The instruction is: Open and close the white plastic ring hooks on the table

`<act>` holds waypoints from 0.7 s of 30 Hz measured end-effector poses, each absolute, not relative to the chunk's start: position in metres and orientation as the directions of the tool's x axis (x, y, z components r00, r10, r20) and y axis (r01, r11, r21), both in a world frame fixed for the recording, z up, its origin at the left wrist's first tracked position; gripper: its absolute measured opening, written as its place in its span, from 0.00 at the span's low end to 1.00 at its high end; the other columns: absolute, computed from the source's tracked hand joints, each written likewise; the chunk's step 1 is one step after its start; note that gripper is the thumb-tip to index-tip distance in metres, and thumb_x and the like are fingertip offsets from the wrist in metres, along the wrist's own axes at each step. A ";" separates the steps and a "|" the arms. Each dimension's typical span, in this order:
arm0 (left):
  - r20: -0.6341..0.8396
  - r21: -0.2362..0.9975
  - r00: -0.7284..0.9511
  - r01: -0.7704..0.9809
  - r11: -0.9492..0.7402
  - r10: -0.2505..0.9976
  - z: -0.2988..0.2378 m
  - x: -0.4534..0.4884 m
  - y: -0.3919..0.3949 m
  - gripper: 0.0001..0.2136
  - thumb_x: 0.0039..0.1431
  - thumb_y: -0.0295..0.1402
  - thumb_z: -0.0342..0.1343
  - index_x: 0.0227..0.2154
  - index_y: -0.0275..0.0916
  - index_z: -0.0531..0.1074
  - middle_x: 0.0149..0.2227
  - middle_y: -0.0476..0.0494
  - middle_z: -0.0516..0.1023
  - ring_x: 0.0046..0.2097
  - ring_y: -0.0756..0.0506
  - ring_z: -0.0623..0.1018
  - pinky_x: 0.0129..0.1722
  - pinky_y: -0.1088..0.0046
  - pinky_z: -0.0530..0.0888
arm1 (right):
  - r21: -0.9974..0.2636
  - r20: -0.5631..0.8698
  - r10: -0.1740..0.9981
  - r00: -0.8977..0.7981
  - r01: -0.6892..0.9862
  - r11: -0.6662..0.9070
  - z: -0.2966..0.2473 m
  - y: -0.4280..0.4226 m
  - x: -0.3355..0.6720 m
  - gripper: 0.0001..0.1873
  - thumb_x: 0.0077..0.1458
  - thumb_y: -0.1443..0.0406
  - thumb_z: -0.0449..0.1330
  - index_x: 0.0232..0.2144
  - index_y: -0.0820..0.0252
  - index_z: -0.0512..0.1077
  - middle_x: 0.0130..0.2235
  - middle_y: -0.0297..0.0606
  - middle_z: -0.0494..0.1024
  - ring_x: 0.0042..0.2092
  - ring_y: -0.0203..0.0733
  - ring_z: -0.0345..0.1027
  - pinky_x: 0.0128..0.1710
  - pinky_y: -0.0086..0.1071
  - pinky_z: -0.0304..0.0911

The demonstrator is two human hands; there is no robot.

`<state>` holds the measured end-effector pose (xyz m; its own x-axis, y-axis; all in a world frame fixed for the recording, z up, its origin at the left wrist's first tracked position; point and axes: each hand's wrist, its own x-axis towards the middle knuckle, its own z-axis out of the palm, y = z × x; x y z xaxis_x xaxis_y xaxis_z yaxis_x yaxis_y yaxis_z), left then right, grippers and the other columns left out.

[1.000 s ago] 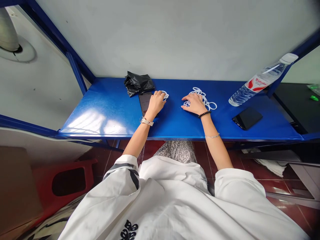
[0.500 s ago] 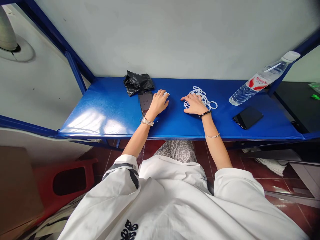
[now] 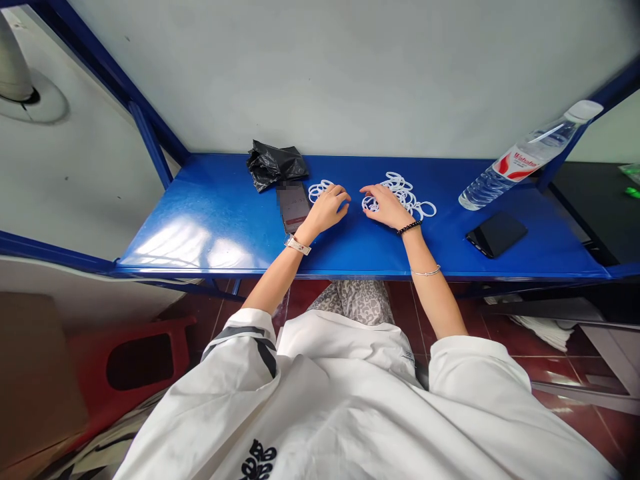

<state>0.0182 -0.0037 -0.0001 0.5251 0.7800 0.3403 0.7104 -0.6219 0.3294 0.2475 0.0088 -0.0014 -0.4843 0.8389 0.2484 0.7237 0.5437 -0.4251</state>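
My left hand (image 3: pixel 327 210) is over the blue tabletop, fingers loosely curved and apart, with nothing visible in it. At its fingertips lies a small group of white rings (image 3: pixel 315 192). Across a narrow gap, my right hand (image 3: pixel 390 208) rests against a larger heap of white rings (image 3: pixel 406 193). Its thumb and index finger are spread, and a few rings show between them. Part of this heap is hidden under the hand. A dark phone with a lit screen (image 3: pixel 294 205) lies left of my left hand, near my wrist.
A crumpled black plastic bag (image 3: pixel 275 165) lies at the back, touching the lit phone. To the right are a black phone (image 3: pixel 496 235) and a water bottle (image 3: pixel 523 160). The blue table (image 3: pixel 240 217) meets a pale wall behind. A red stool (image 3: pixel 135 373) stands lower left.
My left hand has moved slightly right and towards me, uncovering the small group of rings. Some rings by my right hand have shifted left, between its thumb and index finger.
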 end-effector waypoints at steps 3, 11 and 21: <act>0.336 0.330 0.541 0.699 -0.634 0.771 -0.003 0.022 -0.004 0.11 0.70 0.28 0.51 0.46 0.36 0.77 0.51 0.33 0.78 0.56 0.35 0.76 0.58 0.55 0.72 | -0.475 0.273 0.806 -0.525 0.655 0.587 0.002 0.004 0.241 0.25 0.57 0.65 0.61 0.58 0.56 0.71 0.56 0.49 0.76 0.58 0.59 0.72 0.60 0.55 0.69; 0.322 0.377 0.521 0.696 -0.612 0.791 -0.009 0.027 -0.003 0.10 0.71 0.33 0.53 0.42 0.36 0.78 0.44 0.33 0.79 0.50 0.35 0.77 0.55 0.55 0.74 | -0.476 0.293 0.741 -0.604 0.581 0.661 0.007 -0.004 0.228 0.22 0.57 0.66 0.60 0.55 0.55 0.73 0.54 0.48 0.78 0.56 0.59 0.71 0.58 0.55 0.69; 0.308 0.482 0.460 0.679 -0.554 0.833 -0.010 0.028 -0.003 0.05 0.66 0.27 0.55 0.35 0.37 0.75 0.42 0.35 0.80 0.49 0.37 0.78 0.52 0.58 0.74 | -0.492 0.247 0.754 -0.608 0.592 0.639 0.001 0.000 0.228 0.22 0.58 0.65 0.59 0.55 0.57 0.73 0.53 0.50 0.78 0.55 0.59 0.73 0.57 0.55 0.70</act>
